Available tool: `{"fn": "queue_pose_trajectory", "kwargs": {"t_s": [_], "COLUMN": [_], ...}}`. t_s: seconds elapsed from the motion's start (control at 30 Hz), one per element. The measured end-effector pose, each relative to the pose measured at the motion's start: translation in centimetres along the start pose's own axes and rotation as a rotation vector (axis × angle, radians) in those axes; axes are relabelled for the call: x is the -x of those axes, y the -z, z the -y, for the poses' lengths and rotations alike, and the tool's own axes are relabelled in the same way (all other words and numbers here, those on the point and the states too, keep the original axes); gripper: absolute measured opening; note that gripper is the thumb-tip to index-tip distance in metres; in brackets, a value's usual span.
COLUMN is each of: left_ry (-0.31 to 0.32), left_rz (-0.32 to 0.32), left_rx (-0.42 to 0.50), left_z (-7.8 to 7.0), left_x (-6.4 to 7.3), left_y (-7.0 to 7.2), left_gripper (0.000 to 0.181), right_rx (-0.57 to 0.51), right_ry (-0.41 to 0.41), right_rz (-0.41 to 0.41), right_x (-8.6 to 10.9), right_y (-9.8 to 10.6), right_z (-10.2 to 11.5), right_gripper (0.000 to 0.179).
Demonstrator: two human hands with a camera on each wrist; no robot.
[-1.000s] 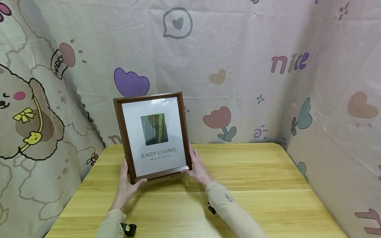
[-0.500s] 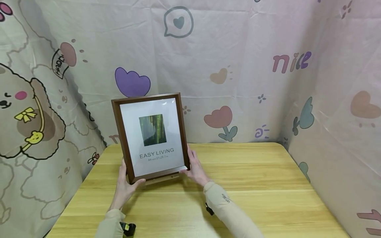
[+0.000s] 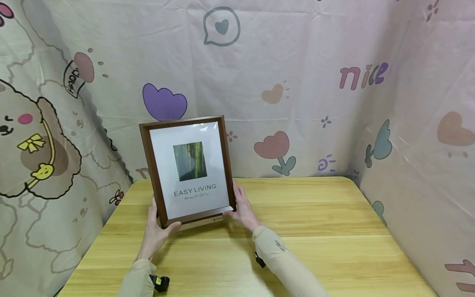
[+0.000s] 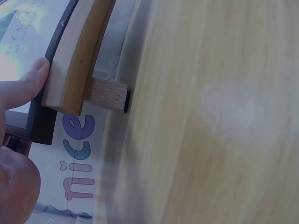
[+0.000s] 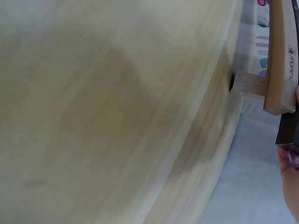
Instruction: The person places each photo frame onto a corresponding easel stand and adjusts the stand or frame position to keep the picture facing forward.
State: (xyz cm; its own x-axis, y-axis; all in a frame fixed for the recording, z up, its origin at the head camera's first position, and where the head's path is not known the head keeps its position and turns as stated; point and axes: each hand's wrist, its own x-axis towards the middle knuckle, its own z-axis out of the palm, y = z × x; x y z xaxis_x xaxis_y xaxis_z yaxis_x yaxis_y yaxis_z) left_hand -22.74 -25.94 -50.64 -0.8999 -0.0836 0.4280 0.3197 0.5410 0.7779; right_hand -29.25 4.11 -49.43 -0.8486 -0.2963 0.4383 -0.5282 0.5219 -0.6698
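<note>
A brown picture frame (image 3: 190, 165) with a white "EASY LIVING" insert and a small bamboo picture leans back, slightly turned, on a low wooden stand (image 3: 202, 222). My left hand (image 3: 156, 234) grips its lower left corner, thumb across the front of the bottom edge. At the lower right corner my right hand (image 3: 243, 209) holds it the same way, fingers along the side. In the left wrist view the stand's pale ledge (image 4: 70, 56) lies along the frame's bottom edge, with a short foot (image 4: 107, 93) beneath. The right wrist view shows the ledge's lettered end (image 5: 282, 60).
The stand is on a light wood-grain table (image 3: 315, 231). Behind it hangs a white printed curtain (image 3: 237, 74) with hearts and flowers, also closing off the left and right sides. Dark wrist cameras (image 3: 161, 284) sit under both sleeves.
The frame has shifted slightly to the left with both hands still on its lower corners. A bit more of the stand's ledge shows below it.
</note>
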Motion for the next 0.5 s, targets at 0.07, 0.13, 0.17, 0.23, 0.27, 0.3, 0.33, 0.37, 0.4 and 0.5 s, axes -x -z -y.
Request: {"fn": "queue_pose_trajectory", "kwargs": {"t_s": [0.07,0.13,0.17,0.23,0.27,0.3,0.33,0.37,0.4,0.5], "left_ry": [0.002,-0.001,0.004,0.015,0.023,0.033,0.042,0.051,0.056,0.083], "left_rz": [-0.004,-0.012,-0.013,-0.013,-0.010,-0.008,-0.005,-0.003,-0.001,0.012], "left_rx": [0.008,0.020,0.024,0.026,0.027,0.026,0.025,0.024,0.023,0.027], "left_z": [0.04,0.11,0.14,0.23,0.25,0.28,0.27,0.28,0.27,0.20], "left_x": [-0.04,-0.12,-0.13,-0.13,-0.11,-0.10,-0.07,-0.05,-0.06,-0.10], "left_y": [0.02,0.01,0.04,0.08,0.11,0.13,0.16,0.19,0.20,0.24], "left_gripper": [0.130,0.130,0.130,0.130,0.130,0.130,0.130,0.130,0.130,0.130], "right_rx": [-0.009,-0.021,-0.030,-0.043,-0.050,-0.061,-0.073,-0.086,-0.096,-0.120], "right_ry": [-0.003,-0.011,-0.018,-0.036,-0.044,-0.052,-0.059,-0.066,-0.071,-0.080], "right_rz": [0.001,0.006,0.008,0.015,0.018,0.022,0.025,0.028,0.032,0.039], "right_x": [-0.09,-0.18,-0.21,-0.26,-0.27,-0.28,-0.29,-0.30,-0.33,-0.37], "right_y": [-0.07,-0.14,-0.18,-0.22,-0.22,-0.22,-0.20,-0.18,-0.14,-0.06], "right_z": [0.05,0.09,0.11,0.11,0.11,0.11,0.11,0.11,0.13,0.17], "right_gripper": [0.125,0.125,0.124,0.123,0.122,0.120,0.119,0.118,0.117,0.116]}}
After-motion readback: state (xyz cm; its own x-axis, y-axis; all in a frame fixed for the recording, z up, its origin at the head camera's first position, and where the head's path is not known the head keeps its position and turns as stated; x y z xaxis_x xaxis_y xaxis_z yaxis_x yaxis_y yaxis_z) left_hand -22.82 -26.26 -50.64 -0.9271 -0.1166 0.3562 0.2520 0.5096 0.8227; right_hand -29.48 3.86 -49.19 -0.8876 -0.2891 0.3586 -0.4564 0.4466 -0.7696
